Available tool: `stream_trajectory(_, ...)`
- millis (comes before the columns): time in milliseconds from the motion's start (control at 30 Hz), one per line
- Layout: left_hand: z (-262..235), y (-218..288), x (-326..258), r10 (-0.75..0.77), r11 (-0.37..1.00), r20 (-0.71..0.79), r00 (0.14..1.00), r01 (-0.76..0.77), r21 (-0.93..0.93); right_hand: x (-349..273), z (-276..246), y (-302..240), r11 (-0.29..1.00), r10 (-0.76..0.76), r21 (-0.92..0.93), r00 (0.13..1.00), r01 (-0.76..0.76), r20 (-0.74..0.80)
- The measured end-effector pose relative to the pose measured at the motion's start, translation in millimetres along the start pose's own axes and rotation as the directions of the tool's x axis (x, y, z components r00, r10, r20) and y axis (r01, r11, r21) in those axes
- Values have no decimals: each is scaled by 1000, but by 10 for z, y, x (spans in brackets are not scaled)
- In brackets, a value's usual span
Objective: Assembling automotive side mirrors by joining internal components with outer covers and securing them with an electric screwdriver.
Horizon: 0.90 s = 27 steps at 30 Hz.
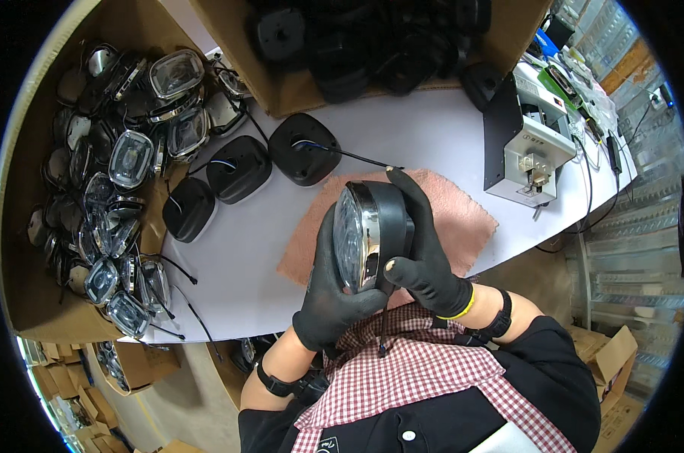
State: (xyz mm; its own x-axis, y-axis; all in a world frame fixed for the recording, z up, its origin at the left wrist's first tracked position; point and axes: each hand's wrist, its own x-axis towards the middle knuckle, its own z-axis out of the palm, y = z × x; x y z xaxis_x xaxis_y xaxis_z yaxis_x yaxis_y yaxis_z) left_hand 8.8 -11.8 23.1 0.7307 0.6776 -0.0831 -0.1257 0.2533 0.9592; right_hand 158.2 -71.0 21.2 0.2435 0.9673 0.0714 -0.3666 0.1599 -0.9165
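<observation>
Between my two gloved hands is a headlight (377, 234) with a clear lens, a chrome rim and a black housing, held on edge so its lens faces left. My left hand (327, 291) grips the lens side from below. Around the black back of the housing, my right hand (431, 260) is closed, its thumb near the lower edge. A short cable hangs below the lamp. Under it lies a pink cloth (462, 219) on the white table (236, 287). Black lamp housings with wires, one at the middle (304, 149), one further left (238, 169) and one leftmost (189, 209), stand in a row.
On the left a large cardboard box (25, 249) is heaped with clear-lensed headlights (131, 159). Another carton (244, 64) with black housings stands at the back. A white-and-black bench machine (530, 147) sits at the right, with cables (589, 189) trailing off the table edge.
</observation>
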Motion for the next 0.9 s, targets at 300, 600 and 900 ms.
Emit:
stream_trajectory(300,29,11,1,54,993,27,998,-57,105,-27,-32,82,995,-97,-5,995,98,32)
stream_trajectory(600,10,-123,79,308,854,129,943,-333,399,-54,-145,237,991,-132,52,985,127,108)
stream_trajectory(900,-87,-396,66,683,389,-13,731,-348,853,-106,-75,46,887,-216,-400,973,231,81)
